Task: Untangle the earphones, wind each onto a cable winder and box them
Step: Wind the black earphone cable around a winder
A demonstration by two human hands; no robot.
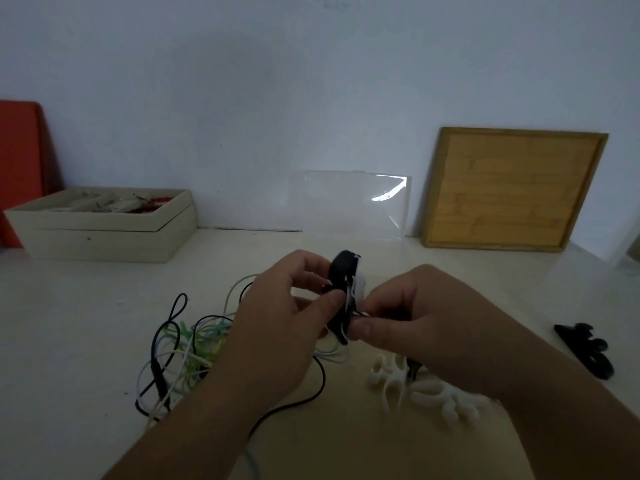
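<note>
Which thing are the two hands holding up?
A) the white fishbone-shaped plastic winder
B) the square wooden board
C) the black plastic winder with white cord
C: the left hand and right hand both pinch the black plastic winder, raised between them.

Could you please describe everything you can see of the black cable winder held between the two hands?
The black cable winder looks like matte, soft plastic or rubber, elongated with a rounded top. It is held roughly upright above the table. The left hand pinches its middle, the right hand its lower end. A thin white cord runs down its right edge; finer detail is blurred.
</note>
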